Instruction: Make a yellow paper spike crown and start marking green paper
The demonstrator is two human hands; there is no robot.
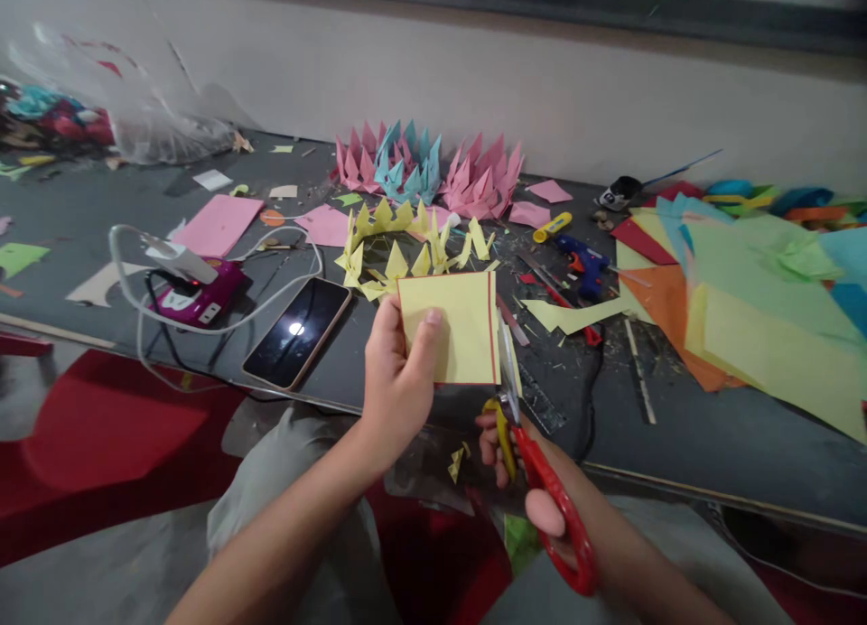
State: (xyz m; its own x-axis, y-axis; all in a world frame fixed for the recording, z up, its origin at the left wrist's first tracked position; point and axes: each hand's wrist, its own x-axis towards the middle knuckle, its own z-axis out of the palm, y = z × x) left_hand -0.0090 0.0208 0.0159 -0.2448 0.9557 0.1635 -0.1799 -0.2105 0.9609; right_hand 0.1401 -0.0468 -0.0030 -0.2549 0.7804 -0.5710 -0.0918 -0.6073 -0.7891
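Between the thumb and fingers of my left hand (401, 372) is a square of yellow paper (464, 336) with a red line along its edges. My right hand (515, 462) grips a pair of scissors (552, 508) with red and yellow handles. Their blades are at the paper's right edge, where a narrow yellow strip hangs beside them. Just beyond the paper stands a ring of folded yellow paper points (396, 259). Behind it are folded pink pieces (484, 178) and a folded blue piece (410, 169), all with upright points.
A phone (298, 331) lies left of my hands, near a purple power adapter (203, 295) with white cables. To the right are a blue glue gun (582, 264), a yellow cutter (553, 228) and stacked coloured paper sheets (765, 309). Paper scraps litter the dark table (379, 381).
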